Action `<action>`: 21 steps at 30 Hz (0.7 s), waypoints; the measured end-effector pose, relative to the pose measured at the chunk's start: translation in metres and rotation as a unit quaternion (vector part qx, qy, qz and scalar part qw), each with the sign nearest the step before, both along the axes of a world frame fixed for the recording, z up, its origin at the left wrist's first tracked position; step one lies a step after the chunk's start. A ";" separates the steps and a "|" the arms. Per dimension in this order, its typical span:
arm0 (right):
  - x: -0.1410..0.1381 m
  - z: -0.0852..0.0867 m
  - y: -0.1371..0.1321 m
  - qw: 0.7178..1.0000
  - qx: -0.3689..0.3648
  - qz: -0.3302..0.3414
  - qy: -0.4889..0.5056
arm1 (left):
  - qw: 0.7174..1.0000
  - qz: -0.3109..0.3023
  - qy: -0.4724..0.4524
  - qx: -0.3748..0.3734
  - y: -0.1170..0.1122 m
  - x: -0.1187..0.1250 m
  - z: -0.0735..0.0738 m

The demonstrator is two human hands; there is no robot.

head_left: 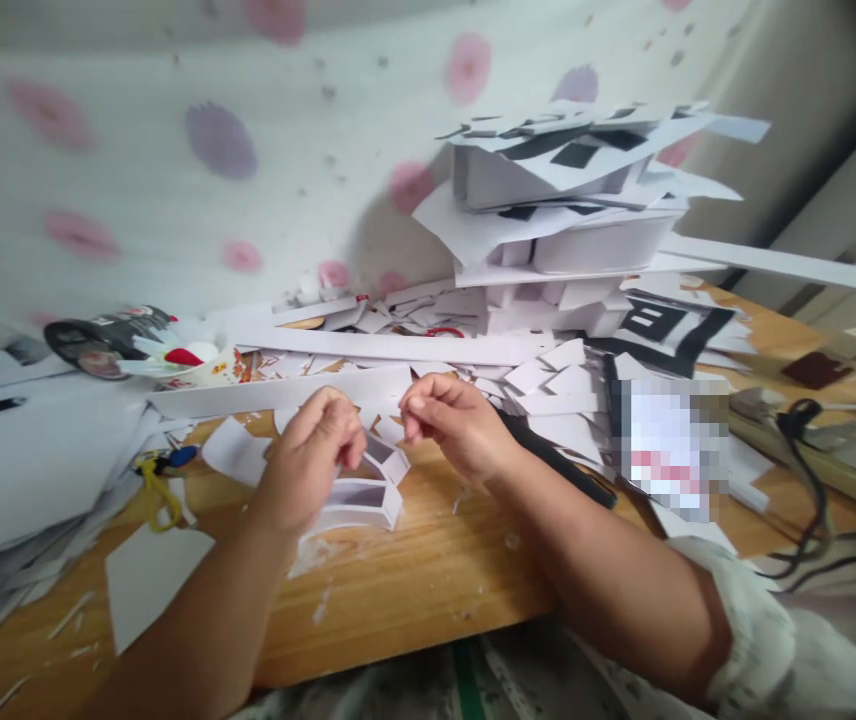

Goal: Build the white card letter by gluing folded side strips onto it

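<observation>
Two narrow, open-topped white forms (360,516), thin-walled and angular, lie on the wood-grained table (428,580), partly behind the left hand (315,450); a patterned cup (201,376) has something red (183,357) at its mouth; left fingers curl, the right hand (454,415) pinches; whether either grips anything, I cannot tell.

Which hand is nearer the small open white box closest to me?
Left. The left hand partly hides the white box at its left end; contact is unclear. The right hand is farther off, beyond it to the right.
</observation>
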State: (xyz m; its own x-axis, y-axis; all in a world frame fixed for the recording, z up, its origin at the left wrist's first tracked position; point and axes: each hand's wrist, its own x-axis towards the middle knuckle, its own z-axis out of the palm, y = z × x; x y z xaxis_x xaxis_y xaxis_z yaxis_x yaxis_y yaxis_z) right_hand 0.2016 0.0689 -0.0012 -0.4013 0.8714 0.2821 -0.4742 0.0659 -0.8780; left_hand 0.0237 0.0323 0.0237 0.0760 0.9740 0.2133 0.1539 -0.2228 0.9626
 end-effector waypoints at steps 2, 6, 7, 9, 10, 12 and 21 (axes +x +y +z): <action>-0.002 -0.002 0.001 0.998 -0.043 0.012 0.047 | 0.998 -0.054 -0.031 -0.011 -0.004 0.002 -0.004; -0.001 -0.005 0.008 0.987 -0.118 0.009 0.105 | 0.994 -0.104 -0.020 -0.012 -0.009 0.000 -0.010; 0.000 -0.006 0.010 0.983 -0.140 0.003 0.120 | 0.994 -0.108 -0.010 -0.010 -0.010 -0.001 -0.011; 0.002 -0.007 0.014 0.973 -0.180 -0.014 0.146 | 0.994 -0.109 0.023 -0.002 -0.012 -0.001 -0.013; 0.003 -0.007 0.016 0.968 -0.194 -0.025 0.154 | 0.993 -0.104 0.048 0.006 -0.013 0.000 -0.014; 0.004 -0.008 0.020 0.966 -0.205 -0.042 0.152 | 0.989 -0.086 0.112 0.039 -0.016 0.004 -0.013; 0.006 -0.009 0.019 0.972 -0.160 -0.168 -0.034 | 0.834 -0.148 0.322 0.423 -0.025 0.073 -0.002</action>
State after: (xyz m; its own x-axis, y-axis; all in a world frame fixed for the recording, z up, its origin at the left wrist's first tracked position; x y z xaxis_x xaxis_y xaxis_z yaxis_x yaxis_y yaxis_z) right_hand 0.2072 0.0882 -0.0099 -0.0878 0.9952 -0.0427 -0.4138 -0.0754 -0.9073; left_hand 0.0965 0.0072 0.0213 0.6512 0.4139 0.6361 0.3958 -0.9004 0.1807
